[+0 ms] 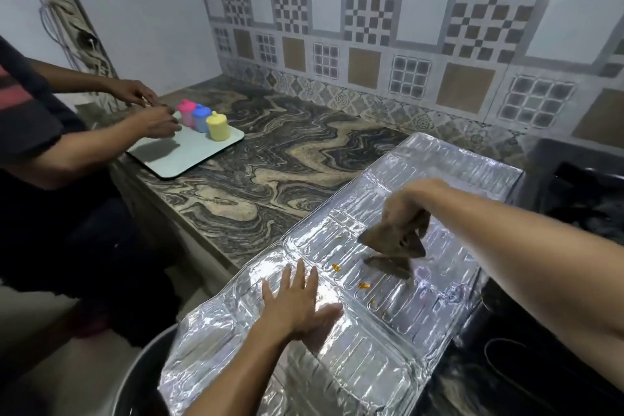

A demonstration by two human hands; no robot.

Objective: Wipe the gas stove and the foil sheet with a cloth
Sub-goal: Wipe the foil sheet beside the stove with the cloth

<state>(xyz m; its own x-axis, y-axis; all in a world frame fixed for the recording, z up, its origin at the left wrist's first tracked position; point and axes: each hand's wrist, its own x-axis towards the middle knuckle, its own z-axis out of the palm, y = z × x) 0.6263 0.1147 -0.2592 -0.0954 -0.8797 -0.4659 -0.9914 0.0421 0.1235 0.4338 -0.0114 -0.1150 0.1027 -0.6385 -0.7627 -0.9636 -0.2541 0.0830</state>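
Right hand (405,204) pinches brown cloth (393,240) above foil sheet (364,358); left hand (299,306) flat on foil (no writing legible).

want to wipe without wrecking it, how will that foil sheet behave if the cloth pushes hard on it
The foil sheet looks thin and creased, so it would probably buckle or slide rather than stay stiff. The left hand lies flat on it, likely to pin it down. It overhangs the counter edge, so that part may sag. The right hand holds the cloth above it.

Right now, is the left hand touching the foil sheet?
Touching. The head view shows the left hand lying flat, fingers spread, on the foil sheet.
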